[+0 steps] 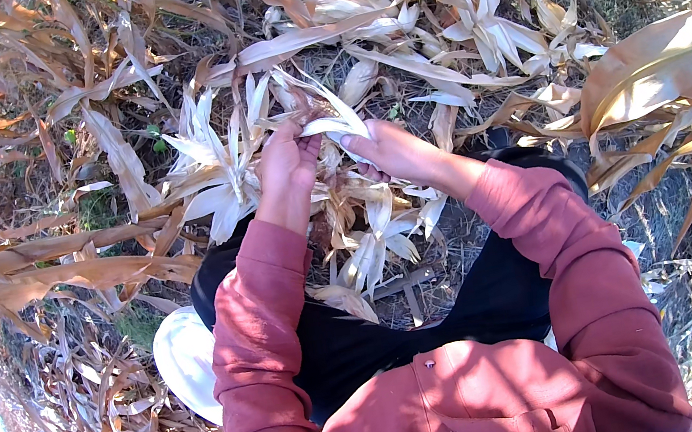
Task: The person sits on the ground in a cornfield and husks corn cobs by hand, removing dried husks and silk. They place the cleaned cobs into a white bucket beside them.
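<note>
Clearly both hands are working on a corn cob still wrapped in its dry husk [330, 128], held up in front of the person's knees above the littered ground; the left hand [288, 166] is closing around the lower part of the bundle, fingers curled over it, while the right hand [390, 150] is pinching a pale strip of husk near its tip, thumb and fingers pressed together on the leaf. The cob itself is mostly hidden under the wrapping, so its size and condition cannot be told.

The husk is looking papery and brittle; it is probably weighing next to nothing and will likely be tearing along its grain rather than across it; the cob underneath should be stiff and firm, giving the left hand something solid to squeeze. A sound hold, as I judge it, is around the thick base with one hand and on the loose leaf tips with the other, since the edges of dry leaves may be sharp and crumbly.

Stripped husks [216, 169] are lying just beside the hands on the left; long brown stalk leaves [658, 71] are arching in from the right; a white bucket [183, 359] is standing near the left elbow, partly behind the red sleeve [252, 339].
</note>
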Motion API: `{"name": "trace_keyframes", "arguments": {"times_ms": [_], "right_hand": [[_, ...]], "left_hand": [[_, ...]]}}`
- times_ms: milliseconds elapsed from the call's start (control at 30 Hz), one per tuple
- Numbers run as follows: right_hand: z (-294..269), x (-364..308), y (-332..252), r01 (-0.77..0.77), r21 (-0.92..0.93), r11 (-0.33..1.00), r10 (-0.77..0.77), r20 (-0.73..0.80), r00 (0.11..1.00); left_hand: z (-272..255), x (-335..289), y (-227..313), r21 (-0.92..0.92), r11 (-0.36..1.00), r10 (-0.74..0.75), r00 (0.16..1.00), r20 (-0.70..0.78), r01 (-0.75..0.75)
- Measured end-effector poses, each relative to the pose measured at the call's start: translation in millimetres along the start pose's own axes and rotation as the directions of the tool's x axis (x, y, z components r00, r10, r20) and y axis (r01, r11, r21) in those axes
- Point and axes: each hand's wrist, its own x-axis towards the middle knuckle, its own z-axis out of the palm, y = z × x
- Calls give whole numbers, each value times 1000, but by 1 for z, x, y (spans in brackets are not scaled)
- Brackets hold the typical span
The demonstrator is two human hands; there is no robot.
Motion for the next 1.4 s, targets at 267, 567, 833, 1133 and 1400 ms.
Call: {"name": "trace_keyframes", "arguments": {"times_ms": [267, 567, 833, 1133, 1400], "right_hand": [[0, -2, -6, -163, 410, 897, 183, -10, 983], [-8, 4, 1, -181, 217, 959, 193, -32, 981], [-1, 2, 16, -84, 25, 996, 84, 7, 996], [5, 24, 56, -16, -547, 837, 76, 86, 993], [-15, 134, 124, 40, -878, 477, -110, -15, 994]], "left_hand": [[9, -9, -7, 135, 965, 207, 969, 135, -225], [6, -14, 26, 154, 953, 253, 965, 73, -262], [-27, -14, 138, -209, 704, 607, 728, -320, -679], [2, -43, 59, 502, 787, 274, 932, 237, -359], [7, -99, -24, 476, -240, -173, 520, 836, -846]]}}
